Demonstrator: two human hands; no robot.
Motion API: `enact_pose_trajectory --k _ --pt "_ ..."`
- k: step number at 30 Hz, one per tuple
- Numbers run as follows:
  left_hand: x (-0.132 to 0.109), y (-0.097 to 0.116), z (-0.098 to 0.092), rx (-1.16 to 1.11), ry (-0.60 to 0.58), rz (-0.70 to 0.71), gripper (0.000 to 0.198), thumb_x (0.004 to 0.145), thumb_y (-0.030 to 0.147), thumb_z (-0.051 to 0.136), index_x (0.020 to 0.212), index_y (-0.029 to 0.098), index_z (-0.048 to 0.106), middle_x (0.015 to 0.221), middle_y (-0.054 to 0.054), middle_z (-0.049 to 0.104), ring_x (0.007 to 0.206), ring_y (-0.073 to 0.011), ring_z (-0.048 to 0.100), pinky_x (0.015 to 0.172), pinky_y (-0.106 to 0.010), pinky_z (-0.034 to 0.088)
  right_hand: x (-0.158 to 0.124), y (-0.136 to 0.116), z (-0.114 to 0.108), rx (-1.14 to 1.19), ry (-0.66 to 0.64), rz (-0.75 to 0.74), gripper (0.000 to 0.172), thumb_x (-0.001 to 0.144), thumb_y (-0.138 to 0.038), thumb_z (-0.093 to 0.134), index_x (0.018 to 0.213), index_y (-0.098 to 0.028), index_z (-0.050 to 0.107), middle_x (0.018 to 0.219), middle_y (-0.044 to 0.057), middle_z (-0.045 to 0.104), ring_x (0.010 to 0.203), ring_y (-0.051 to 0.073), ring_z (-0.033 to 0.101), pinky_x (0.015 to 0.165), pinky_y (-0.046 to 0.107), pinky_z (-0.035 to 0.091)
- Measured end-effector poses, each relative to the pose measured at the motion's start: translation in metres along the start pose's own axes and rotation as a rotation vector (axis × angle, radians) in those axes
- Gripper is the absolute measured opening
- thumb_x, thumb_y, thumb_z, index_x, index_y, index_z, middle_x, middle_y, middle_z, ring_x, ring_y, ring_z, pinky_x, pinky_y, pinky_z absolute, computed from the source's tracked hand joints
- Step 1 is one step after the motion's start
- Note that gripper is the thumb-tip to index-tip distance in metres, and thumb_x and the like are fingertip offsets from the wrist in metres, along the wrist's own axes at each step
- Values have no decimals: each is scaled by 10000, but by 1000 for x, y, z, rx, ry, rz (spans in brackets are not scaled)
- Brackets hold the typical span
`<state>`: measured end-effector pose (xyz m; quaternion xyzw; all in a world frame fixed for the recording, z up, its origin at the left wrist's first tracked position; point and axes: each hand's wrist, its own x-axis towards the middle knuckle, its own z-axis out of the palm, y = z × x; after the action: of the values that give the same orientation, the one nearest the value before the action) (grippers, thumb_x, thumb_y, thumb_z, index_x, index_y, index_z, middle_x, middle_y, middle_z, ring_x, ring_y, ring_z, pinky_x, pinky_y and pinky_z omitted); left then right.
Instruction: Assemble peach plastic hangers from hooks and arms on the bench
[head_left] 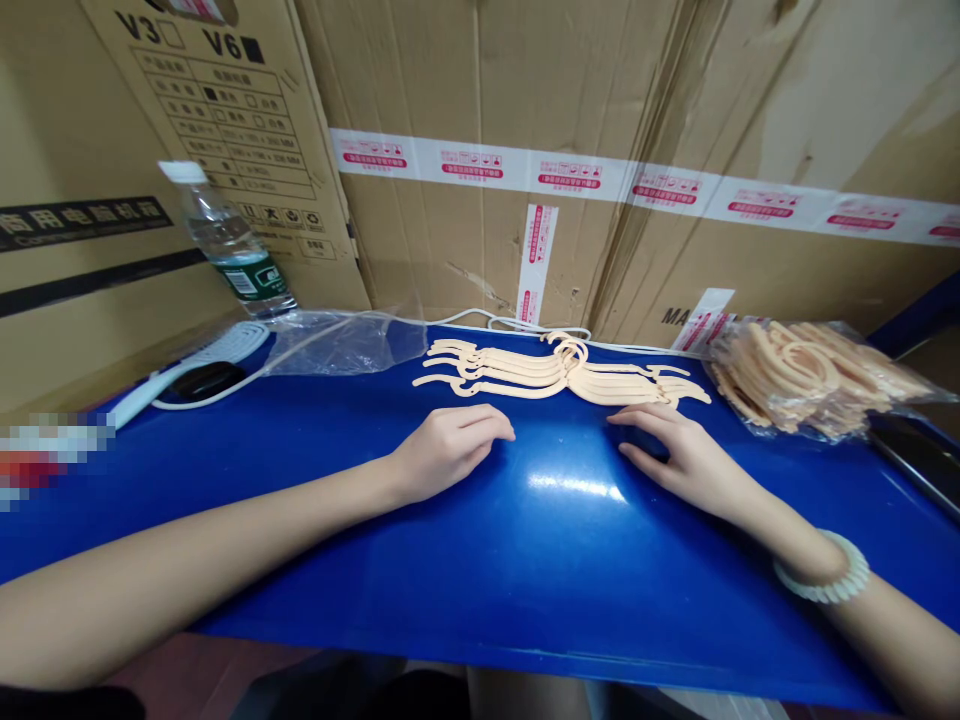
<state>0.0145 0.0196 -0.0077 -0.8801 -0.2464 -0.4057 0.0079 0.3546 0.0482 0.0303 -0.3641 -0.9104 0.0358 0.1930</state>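
Observation:
Several peach-coloured plastic hangers (517,378) lie overlapped on the blue table (465,560), their hooks bunched at the middle. My left hand (452,450) rests just in front of their left half, fingers curled and pressed together, with nothing visible in them. To the right, my right hand (671,450) is by the near right ends of the hangers, thumb and fingers apart and nothing between them. Its fingertips come very close to the lowest hanger; whether they touch it I cannot tell. A clear plastic bag of hangers (810,375) sits farther right.
At the back left stand a water bottle (232,245) and an empty-looking clear plastic bag (349,342). A white cable (262,375) runs along the table's back. Cardboard boxes (465,80) wall off the rear and left. A dark flat device (919,460) lies at the right edge.

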Motion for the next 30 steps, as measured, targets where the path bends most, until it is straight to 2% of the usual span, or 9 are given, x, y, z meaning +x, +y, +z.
enact_pose_trajectory --k 5,10,13,17,22,30 --pt "3 1 0 93 34 26 212 981 54 479 1004 165 658 939 -75 705 883 -167 678 794 -300 585 0 -3 0 14 0 -4 251 952 -281 560 1165 -230 682 1178 115 717 1099 302 674 954 498 570" --pt "3 4 0 152 88 18 235 972 17 459 921 167 633 956 -82 685 1008 -191 670 864 -329 582 0 -5 0 14 -6 -9 252 958 -281 555 1169 -224 680 1170 116 715 1096 298 672 959 493 567" --pt "0 8 -1 143 58 -5 241 979 24 446 883 164 617 979 -82 698 963 -168 689 825 -280 581 0 -5 -1 16 -7 -10 253 958 -281 555 1172 -225 679 1172 117 713 1097 298 673 957 486 569" --pt "-2 10 -2 114 28 32 205 984 53 460 983 173 626 924 -50 722 834 -136 702 753 -235 573 1 -5 -1 21 -2 -6 252 950 -282 562 1167 -239 684 1174 110 715 1103 300 674 957 485 571" --pt "0 9 -3 145 15 55 226 978 50 444 1017 178 626 953 -54 703 817 -126 684 689 -208 547 0 -5 -1 25 -11 -2 259 956 -284 556 1178 -232 678 1182 115 711 1104 301 670 959 499 570" --pt "-1 12 -6 106 -1 111 276 943 -22 426 1000 166 619 965 -59 725 845 -141 706 733 -223 555 0 -4 -1 14 -32 -2 260 976 -294 540 1192 -221 665 1198 120 701 1115 299 663 962 502 564"
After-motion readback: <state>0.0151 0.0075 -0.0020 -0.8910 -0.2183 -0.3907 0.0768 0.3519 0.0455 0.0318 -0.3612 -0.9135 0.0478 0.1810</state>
